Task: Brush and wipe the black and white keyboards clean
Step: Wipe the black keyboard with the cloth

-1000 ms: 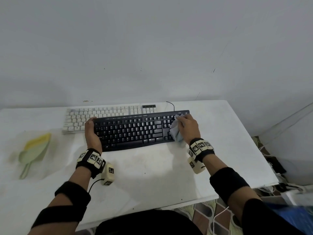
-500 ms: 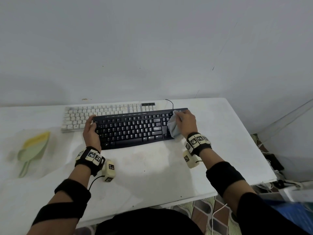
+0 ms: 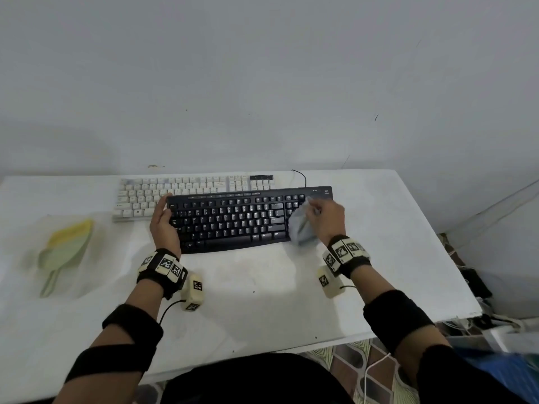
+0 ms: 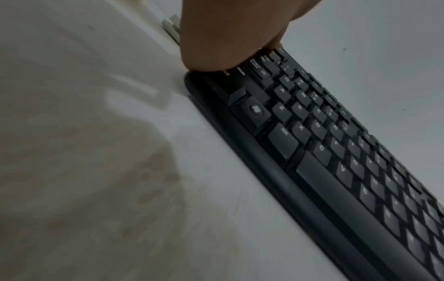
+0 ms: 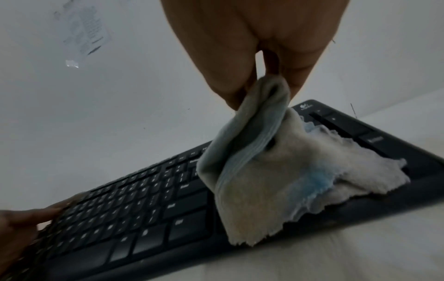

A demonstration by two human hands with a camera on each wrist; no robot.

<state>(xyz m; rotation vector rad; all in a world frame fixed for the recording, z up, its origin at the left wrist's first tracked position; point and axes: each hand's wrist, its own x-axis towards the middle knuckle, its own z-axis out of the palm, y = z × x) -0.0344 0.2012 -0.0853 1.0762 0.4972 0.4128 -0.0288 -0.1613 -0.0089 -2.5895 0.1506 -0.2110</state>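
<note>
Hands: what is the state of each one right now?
Left hand: open, resting on the black keyboard at its left end.
Right hand: closed, pinching a cloth over the keyboard's right end.

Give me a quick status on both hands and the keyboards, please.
Left hand presses black keyboard's left end. Right hand pinches cloth on its right end. White keyboard behind, partly hidden by it.
</note>
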